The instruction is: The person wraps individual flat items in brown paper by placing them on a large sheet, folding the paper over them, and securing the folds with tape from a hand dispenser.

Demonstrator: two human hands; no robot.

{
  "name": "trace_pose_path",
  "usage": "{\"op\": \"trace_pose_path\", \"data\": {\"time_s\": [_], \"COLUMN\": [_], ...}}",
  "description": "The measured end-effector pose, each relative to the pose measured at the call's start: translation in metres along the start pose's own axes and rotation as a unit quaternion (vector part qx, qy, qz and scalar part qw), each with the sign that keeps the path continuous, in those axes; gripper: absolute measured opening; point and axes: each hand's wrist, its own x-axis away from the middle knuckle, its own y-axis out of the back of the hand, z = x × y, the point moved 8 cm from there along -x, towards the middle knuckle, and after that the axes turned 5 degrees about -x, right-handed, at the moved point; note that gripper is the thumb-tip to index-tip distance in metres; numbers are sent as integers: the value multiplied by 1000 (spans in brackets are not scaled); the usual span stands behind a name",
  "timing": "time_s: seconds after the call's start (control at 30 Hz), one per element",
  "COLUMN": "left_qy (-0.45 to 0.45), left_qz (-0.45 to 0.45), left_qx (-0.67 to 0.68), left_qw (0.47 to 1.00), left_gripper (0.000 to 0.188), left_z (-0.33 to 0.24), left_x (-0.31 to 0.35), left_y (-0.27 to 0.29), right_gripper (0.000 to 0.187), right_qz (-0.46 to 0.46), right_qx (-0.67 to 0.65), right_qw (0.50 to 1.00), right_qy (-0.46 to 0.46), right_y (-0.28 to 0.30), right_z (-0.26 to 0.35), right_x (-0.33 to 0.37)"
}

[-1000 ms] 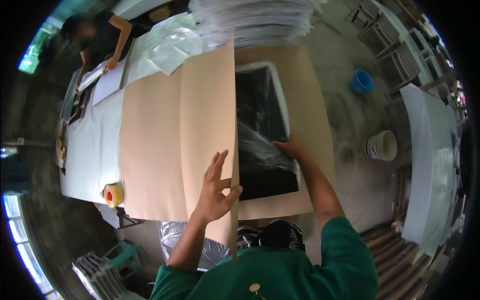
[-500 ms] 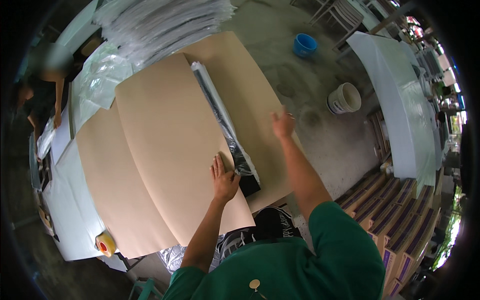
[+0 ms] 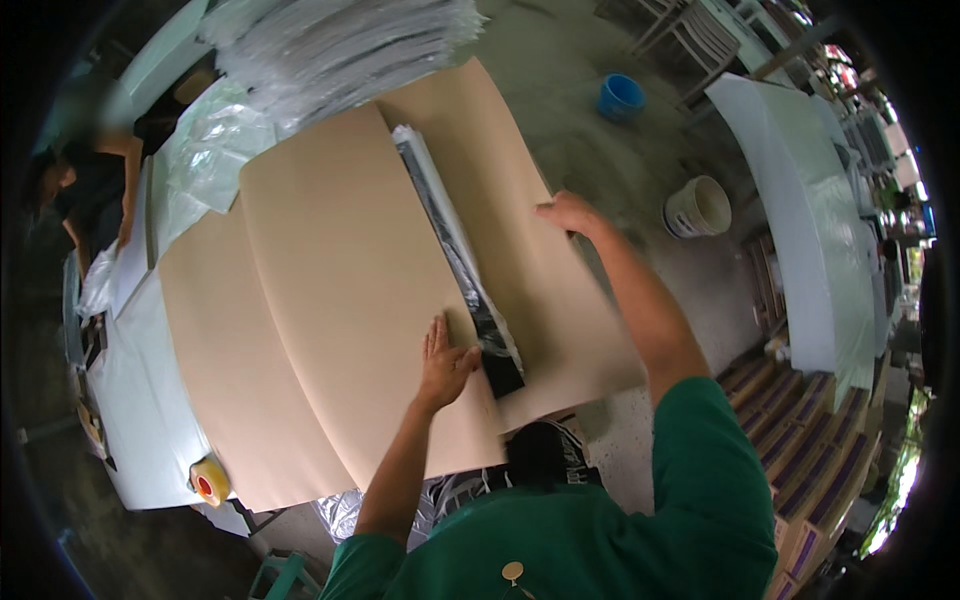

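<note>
A large sheet of brown kraft paper (image 3: 330,290) covers the table, its left part folded over a long plastic-wrapped bundle (image 3: 450,245). The bundle's clear and black edge shows along the fold. My left hand (image 3: 446,370) lies on the folded paper beside the bundle's near end, fingers stretched out. Over at the far right, my right hand (image 3: 574,214) grips the edge of the paper's right flap (image 3: 550,290), thumb on top. That flap lifts a little beyond the table's side.
Plastic-wrapped stacks (image 3: 340,55) lie at the far end. A tape roll (image 3: 209,483) sits at the table's left corner. On the floor stand a blue basin (image 3: 620,97) and a white bucket (image 3: 697,208). Long cartons (image 3: 800,440) are piled at right. Another person (image 3: 95,185) works at left.
My right hand has gone from hovering above the right flap to gripping its outer edge. The flap's near corner has swung outward to the right. My left hand stays on the paper.
</note>
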Motion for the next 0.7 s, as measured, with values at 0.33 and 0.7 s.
{"op": "trace_pose_path", "data": {"time_s": [0.33,0.7], "left_qy": [161,302], "left_qz": [-345,-181], "left_qx": [289,-326], "left_qw": [879,878], "left_gripper": [68,55], "left_z": [331,220], "left_x": [108,24], "left_y": [239,183], "right_gripper": [28,43], "right_qz": [182,183], "right_qx": [-441,-430], "right_qw": [857,836], "right_qy": [192,287], "right_y": [-144,-244], "right_z": [144,212], "right_x": [66,103]}}
